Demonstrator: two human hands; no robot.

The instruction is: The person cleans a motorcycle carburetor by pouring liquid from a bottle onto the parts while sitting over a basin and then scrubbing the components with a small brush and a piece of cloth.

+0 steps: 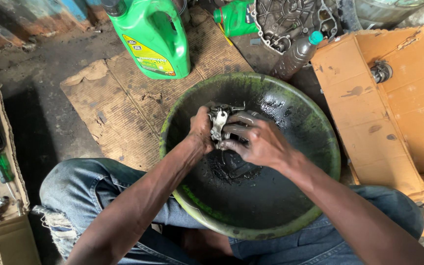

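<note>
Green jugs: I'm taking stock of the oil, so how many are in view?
2: a big green jug standing on the cardboard, and a smaller one lying beside the metal engine cover. Others may be out of view.

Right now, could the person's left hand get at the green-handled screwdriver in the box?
Probably yes, but not at once. The left hand and right hand both grip a metal part over the green basin. The screwdriver lies uncovered in the cardboard box beside the left knee.

2 green jugs [154, 37], perhaps 1 basin [320, 127]
</note>
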